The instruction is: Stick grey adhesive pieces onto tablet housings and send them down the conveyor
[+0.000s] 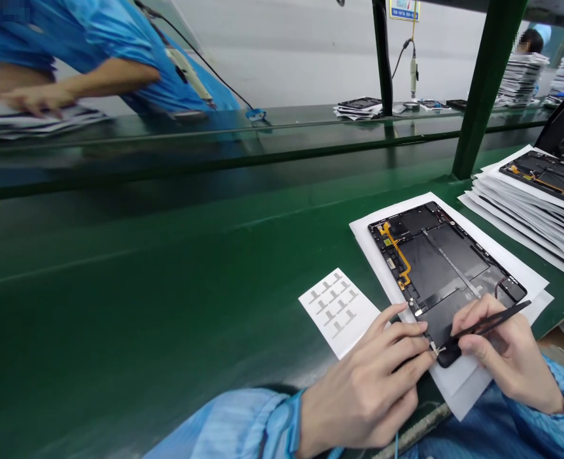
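Squinting past the left hand (365, 389), I lose the tips of the slim black tweezers (495, 320) gripped in the right hand (506, 357). Left fingers (406, 331) touch the opened black tablet (437, 274) on white paper (387, 274) on the green worktop (119, 306).

Right hand (506, 350) holds black tweezers (495, 320) on tablet corner (442, 338), left hand (363, 389) touching its edge

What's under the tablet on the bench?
A white paper sheet lies under the tablet, and that sheet sits on the green bench. The paper directly beneath the tablet is covered, so nothing there can be seen.
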Motion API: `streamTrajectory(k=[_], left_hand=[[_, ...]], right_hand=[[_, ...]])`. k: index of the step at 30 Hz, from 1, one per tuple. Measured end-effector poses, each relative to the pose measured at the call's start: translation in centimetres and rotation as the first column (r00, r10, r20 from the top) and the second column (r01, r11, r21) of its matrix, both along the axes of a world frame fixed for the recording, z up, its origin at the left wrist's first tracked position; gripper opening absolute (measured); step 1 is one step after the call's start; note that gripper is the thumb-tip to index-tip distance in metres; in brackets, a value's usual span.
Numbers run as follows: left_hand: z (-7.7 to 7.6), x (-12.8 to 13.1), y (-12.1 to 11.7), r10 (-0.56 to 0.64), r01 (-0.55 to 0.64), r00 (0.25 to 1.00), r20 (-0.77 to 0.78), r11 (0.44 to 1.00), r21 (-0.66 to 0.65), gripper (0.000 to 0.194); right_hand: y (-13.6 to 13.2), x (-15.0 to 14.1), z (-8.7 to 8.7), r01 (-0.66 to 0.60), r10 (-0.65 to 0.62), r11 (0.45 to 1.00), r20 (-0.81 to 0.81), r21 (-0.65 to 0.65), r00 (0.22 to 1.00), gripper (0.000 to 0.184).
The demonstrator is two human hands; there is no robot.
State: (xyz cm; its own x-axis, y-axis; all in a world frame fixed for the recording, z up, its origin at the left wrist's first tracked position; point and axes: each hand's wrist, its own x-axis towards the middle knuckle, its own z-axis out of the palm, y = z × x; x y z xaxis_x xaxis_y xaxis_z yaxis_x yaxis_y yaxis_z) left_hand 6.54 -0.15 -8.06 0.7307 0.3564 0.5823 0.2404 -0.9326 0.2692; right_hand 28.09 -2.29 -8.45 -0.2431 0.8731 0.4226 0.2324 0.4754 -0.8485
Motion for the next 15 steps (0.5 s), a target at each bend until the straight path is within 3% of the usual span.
streamTrajectory(k=[8,11,15], left_hand=[[0.1,0.0,-0.1,0.021,-0.021,1.0,0.004,1.0,-0.012,0.029],[-0.1,0.2,-0.1,0.063,-0.063,0.998,0.011,0.998,-0.021,0.029],[-0.9,0.4,0.0,0.105,-0.106,0.994,0.019,0.992,0.066,0.031]], right_hand=[[0.4,-0.2,0.5,-0.047,0.051,0.997,0.071,-0.059,0.996,0.007],[0.5,-0.3,0.2,-0.027,0.017,0.989,-0.067,-0.146,0.998,0.012],[0.1,-0.6,-0.9,0.04,-0.106,0.976,-0.301,-0.216,0.948,0.02]])
